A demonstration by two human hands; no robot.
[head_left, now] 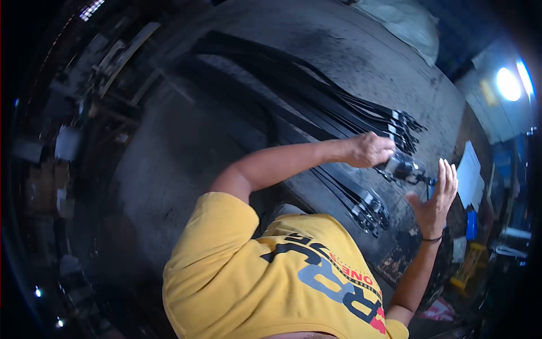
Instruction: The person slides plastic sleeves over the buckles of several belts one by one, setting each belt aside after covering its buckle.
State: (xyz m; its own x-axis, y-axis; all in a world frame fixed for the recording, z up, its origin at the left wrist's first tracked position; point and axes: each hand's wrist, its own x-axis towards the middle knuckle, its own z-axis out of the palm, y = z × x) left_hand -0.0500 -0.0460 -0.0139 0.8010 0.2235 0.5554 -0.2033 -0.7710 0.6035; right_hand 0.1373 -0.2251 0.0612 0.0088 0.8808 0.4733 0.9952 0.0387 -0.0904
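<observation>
My left hand [370,150] is closed round a bundle of black straps [316,131], close to their ends. A cluster of shiny and dark end pieces [402,167] sticks out past its fingers; blur hides their detail. My right hand [436,200] is open beside these ends, thumb and fingers spread, apparently holding nothing. Just beyond my left hand, another bundle of long black straps [339,93] lies on the grey surface, with metal-looking ends [402,127]. Nearer my body lies a third group of strap ends [370,212].
The straps rest on a worn grey surface [339,34]. White paper [468,175], a blue object [471,225] and a yellow object [468,265] are at the right. A pale sack [403,25] stands at the far side, and a bright lamp [508,83] shines at the right.
</observation>
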